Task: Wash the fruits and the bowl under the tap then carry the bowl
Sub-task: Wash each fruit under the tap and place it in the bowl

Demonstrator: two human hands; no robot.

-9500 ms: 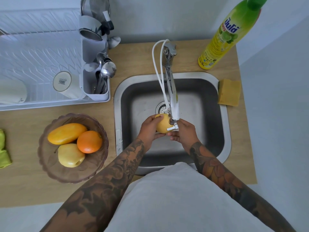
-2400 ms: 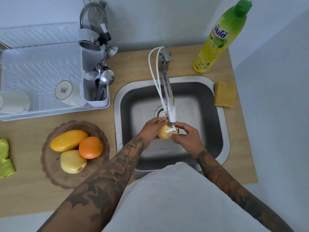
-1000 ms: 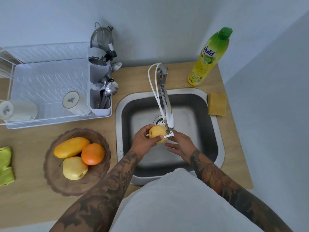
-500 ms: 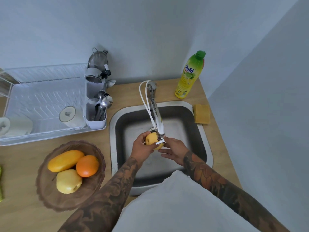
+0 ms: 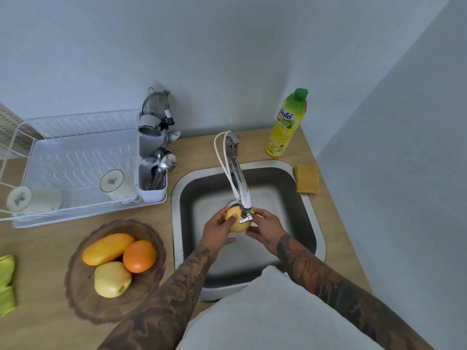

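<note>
My left hand [image 5: 217, 228] grips a yellow fruit [image 5: 236, 223] over the steel sink [image 5: 310, 218], right under the spout of the tap [image 5: 242, 188]. My right hand [image 5: 266, 227] cups the fruit from the right, its fingers curled against it. The tap's small lever hides part of the fruit. A brown translucent bowl [image 5: 83, 304] stands on the wooden counter left of the sink. It holds a yellow-orange mango [image 5: 107, 248], an orange [image 5: 139, 256] and a yellow apple [image 5: 112, 279].
A white dish rack [image 5: 75, 157] with two cups and a cutlery holder [image 5: 151, 178] stands behind the bowl. A green-capped dish soap bottle [image 5: 286, 125] and a yellow sponge [image 5: 307, 179] sit at the sink's back right. A green cloth [image 5: 6, 281] lies far left. Walls close the back and right.
The camera has tilted up, so more wall shows. My right hand has moved from under the tap lever onto the fruit's right side. My left hand keeps hold of the fruit.
</note>
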